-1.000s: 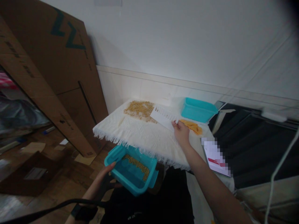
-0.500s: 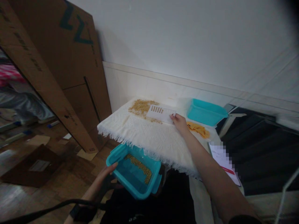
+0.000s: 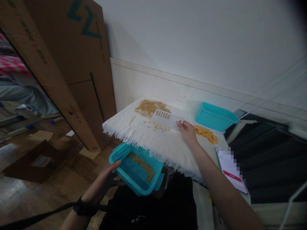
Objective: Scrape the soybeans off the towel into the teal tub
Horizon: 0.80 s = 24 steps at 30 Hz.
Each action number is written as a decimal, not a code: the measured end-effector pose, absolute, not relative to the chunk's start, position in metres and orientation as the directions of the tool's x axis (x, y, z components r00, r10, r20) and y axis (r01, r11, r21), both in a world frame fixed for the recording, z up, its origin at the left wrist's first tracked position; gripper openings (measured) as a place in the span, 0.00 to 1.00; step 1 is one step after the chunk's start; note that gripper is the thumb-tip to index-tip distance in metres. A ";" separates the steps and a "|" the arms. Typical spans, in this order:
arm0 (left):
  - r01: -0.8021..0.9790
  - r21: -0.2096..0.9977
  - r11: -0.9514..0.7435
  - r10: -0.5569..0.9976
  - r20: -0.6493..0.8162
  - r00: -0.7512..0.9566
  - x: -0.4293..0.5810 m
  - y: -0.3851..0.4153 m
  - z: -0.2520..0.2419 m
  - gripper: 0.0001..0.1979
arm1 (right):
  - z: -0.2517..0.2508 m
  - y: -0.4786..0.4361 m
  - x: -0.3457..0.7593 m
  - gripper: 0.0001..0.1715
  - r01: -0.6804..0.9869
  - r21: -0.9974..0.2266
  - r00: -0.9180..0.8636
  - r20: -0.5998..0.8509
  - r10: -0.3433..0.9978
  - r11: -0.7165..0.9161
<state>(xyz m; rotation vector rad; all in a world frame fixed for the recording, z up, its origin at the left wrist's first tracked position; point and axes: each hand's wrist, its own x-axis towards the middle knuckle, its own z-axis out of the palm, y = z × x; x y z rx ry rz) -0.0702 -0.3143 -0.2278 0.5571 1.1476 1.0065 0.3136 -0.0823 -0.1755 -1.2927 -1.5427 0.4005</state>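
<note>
My left hand (image 3: 111,172) grips the near-left rim of a teal plastic container (image 3: 130,183), held tilted just below the table's front edge. A band of soybeans (image 3: 141,164) lies along the far side of its floor. Over the table, my right hand (image 3: 188,129) pinches the right end of a white slotted plastic plate (image 3: 164,120). The plate's left end stands against the near side of a spread pile of soybeans (image 3: 150,107) on the white cloth. Some loose soybeans (image 3: 160,127) lie in front of the plate.
A fringed white cloth (image 3: 153,145) covers the table against the wall. To the right are a second teal container (image 3: 216,118), a yellow cloth (image 3: 206,134) and a tablet with a red bar (image 3: 232,175). A tall cardboard box (image 3: 79,64) stands at the left.
The white plate has come slightly nearer and tips more upright, with more loose soybeans showing in front of it. The held container has shifted only a little. My view has turned slightly.
</note>
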 end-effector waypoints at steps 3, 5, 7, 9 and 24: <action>-0.365 0.802 0.473 0.868 -0.495 0.039 -0.066 -0.315 -0.221 0.46 | -0.173 -0.095 0.318 0.38 0.575 -0.740 0.172 0.525 0.833 0.348; -0.368 0.797 0.478 0.864 -0.502 0.036 -0.063 -0.315 -0.216 0.46 | -0.172 -0.106 0.323 0.38 0.612 -0.719 0.213 0.550 0.808 0.328; -0.371 0.796 0.479 0.865 -0.500 0.045 -0.061 -0.314 -0.213 0.46 | -0.173 -0.118 0.330 0.38 0.636 -0.709 0.258 0.567 0.783 0.304; -0.369 0.795 0.481 0.864 -0.501 0.046 -0.060 -0.314 -0.213 0.46 | -0.176 -0.128 0.337 0.37 0.641 -0.713 0.293 0.569 0.768 0.283; -0.342 0.794 0.503 0.846 -0.533 0.007 -0.052 -0.312 -0.219 0.48 | -0.183 -0.157 0.333 0.31 0.652 -0.705 0.306 0.580 0.755 0.277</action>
